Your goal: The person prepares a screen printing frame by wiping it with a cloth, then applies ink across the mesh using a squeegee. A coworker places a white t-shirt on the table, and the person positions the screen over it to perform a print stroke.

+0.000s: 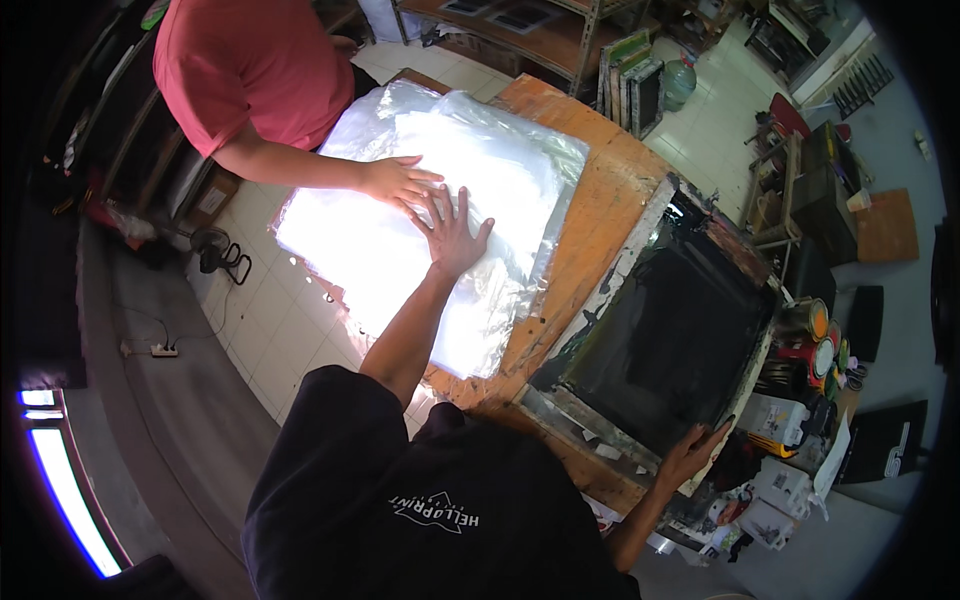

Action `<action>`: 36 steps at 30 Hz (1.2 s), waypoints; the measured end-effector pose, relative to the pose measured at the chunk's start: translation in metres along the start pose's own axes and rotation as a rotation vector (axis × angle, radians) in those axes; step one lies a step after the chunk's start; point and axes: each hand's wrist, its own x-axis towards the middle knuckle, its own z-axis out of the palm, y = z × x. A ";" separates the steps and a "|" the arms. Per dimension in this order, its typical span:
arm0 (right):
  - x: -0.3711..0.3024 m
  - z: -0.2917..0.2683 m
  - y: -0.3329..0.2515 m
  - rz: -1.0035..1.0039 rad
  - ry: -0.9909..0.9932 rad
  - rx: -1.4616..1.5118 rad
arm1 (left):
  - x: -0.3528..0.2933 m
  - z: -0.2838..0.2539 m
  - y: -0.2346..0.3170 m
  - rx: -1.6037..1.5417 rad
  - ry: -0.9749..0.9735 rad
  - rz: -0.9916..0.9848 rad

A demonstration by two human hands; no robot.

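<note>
— Where are the hands?

— The left hand lies flat, fingers spread, on the stack of clear plastic sheets covering the worn wooden table. The right hand rests open-fingered on the near edge of the black rectangular printing screen frame.

— Anyone else?

— A co-worker in a red shirt presses a hand flat on the same sheets, just beside the left hand.

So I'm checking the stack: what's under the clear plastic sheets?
The clear plastic sheets lie on the wooden table, visible around them. The left hand presses on top. Whatever lies beneath the sheets is hidden by glare.
</note>
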 end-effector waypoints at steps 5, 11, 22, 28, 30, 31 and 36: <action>-0.003 0.006 0.009 -0.033 0.069 -0.015 | 0.024 0.024 0.006 -0.032 0.066 0.040; -0.002 0.010 -0.003 -0.008 0.058 0.007 | 0.019 0.004 0.080 -0.049 0.044 0.087; 0.007 0.004 0.018 0.032 0.061 -0.166 | 0.040 0.038 0.150 0.056 0.047 0.278; 0.009 0.007 0.034 -0.012 0.067 -0.267 | 0.088 0.050 0.146 0.051 0.145 0.426; 0.009 0.009 0.036 0.002 0.050 -0.233 | 0.098 0.049 0.148 0.056 0.169 0.453; 0.009 0.008 0.039 0.018 0.037 -0.194 | 0.103 0.047 0.149 0.068 0.187 0.455; 0.013 0.013 0.033 0.011 0.040 -0.129 | 0.118 0.053 0.148 -0.010 0.203 0.425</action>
